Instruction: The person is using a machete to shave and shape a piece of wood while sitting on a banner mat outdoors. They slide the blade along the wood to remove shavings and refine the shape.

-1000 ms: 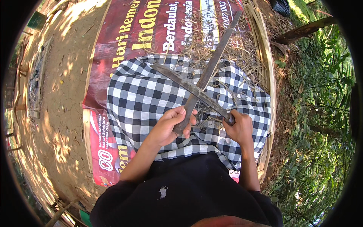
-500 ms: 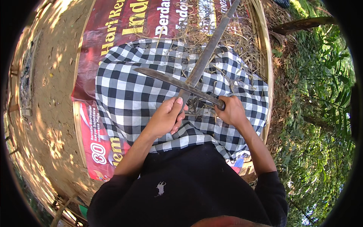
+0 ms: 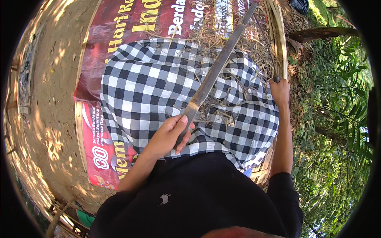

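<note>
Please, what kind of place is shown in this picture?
Probably an outdoor rural work spot: bare earth ground, green plants, and dry shavings by the bamboo strip in the left hand.

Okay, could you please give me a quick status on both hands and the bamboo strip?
Left hand gripping bamboo strip over checkered cloth. Right hand out at the rim, on a dark handle. Shavings litter the cloth.

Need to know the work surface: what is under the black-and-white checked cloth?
The checked cloth lies over a red printed banner, which shows past its left and far edges. Dry shavings lie on top. What the cloth's middle covers is hidden.
</note>
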### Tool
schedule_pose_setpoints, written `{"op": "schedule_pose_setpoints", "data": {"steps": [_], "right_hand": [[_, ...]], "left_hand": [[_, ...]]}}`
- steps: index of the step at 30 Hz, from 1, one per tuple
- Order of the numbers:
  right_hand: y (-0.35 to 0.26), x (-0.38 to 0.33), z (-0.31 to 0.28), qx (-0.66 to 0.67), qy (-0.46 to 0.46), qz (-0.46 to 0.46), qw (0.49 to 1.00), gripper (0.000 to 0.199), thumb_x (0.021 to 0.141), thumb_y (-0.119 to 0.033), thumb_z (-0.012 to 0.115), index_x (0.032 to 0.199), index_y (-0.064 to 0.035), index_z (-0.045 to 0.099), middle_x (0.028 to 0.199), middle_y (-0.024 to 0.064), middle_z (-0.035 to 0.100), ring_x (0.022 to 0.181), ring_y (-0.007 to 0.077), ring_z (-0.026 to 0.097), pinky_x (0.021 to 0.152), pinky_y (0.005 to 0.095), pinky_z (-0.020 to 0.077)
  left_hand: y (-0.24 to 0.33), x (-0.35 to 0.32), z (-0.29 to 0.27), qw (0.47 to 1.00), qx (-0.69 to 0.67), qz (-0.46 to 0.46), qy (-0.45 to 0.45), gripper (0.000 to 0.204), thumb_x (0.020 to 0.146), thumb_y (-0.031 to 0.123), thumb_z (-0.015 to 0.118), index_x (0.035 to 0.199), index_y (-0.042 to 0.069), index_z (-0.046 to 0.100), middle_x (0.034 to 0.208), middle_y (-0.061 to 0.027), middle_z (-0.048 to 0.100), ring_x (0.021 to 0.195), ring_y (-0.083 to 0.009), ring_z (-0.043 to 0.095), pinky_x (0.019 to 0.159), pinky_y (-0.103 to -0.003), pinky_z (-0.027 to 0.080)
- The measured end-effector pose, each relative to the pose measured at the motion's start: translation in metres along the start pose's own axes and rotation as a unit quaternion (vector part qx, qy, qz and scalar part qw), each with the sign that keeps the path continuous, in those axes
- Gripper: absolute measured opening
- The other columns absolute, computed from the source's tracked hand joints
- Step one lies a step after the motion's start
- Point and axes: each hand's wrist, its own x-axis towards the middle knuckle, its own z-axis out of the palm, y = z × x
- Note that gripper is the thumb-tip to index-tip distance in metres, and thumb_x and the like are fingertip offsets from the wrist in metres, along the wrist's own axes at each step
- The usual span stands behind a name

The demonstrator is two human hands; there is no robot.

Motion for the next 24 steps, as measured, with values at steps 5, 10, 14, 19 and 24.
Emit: {"op": "schedule_pose_setpoints", "data": {"steps": [5,10,14,19,24], "right_hand": [[-0.087,-0.073,-0.01,0.159,-0.108,-0.098,0.976,0.023,0.078,-0.014,0.066,0.069,0.0046,0.056,0.053,0.0135,0.049,0.048,0.0206,0.043,0.051,0.0394,0.0353],[-0.101,-0.127,0.007,0.094,-0.218,-0.205,0.949,0.017,0.071,-0.014,0.071,0.075,0.0001,0.062,0.058,0.0189,0.058,0.056,0.0382,0.06,0.058,0.0441,0.0487],[-0.092,-0.141,0.02,0.033,-0.217,-0.268,0.938,0.021,0.067,-0.018,0.073,0.08,-0.0035,0.064,0.061,0.0167,0.062,0.061,0.0398,0.063,0.063,0.0465,0.0515],[-0.088,-0.14,0.029,0.053,-0.21,-0.252,0.943,0.019,0.067,-0.015,0.074,0.076,-0.0044,0.061,0.06,0.0163,0.059,0.061,0.0411,0.059,0.061,0.0473,0.0492],[-0.069,-0.124,0.046,0.061,-0.127,-0.277,0.95,0.017,0.068,-0.013,0.072,0.077,-0.0044,0.062,0.059,0.0169,0.058,0.06,0.0412,0.058,0.062,0.0481,0.0491]], "left_hand": [[0.003,0.011,-0.008,0.997,-0.063,0.019,-0.034,0.038,0.11,0.034,0.033,0.125,0.002,0.05,0.079,-0.0112,0.065,0.056,-0.0152,0.064,0.043,-0.026,0.049],[0.012,0.012,-0.003,0.998,-0.063,0.007,-0.014,0.04,0.111,0.033,0.032,0.119,-0.001,0.05,0.077,-0.0084,0.058,0.045,-0.0126,0.054,0.037,-0.024,0.043],[0.007,0.014,0.003,1.0,0.006,0.011,0.018,0.041,0.111,0.032,0.031,0.115,-0.004,0.049,0.069,-0.0019,0.045,0.036,-0.0075,0.04,0.032,-0.023,0.036],[-0.005,0.017,0.009,0.999,0.024,0.023,0.019,0.04,0.111,0.032,0.031,0.114,-0.003,0.049,0.068,0.0008,0.039,0.036,-0.0049,0.034,0.033,-0.022,0.033],[-0.01,0.015,0.014,0.998,0.038,0.045,0.011,0.037,0.111,0.034,0.032,0.113,0.0,0.047,0.068,0.0016,0.037,0.037,-0.0038,0.032,0.033,-0.021,0.031]]}}
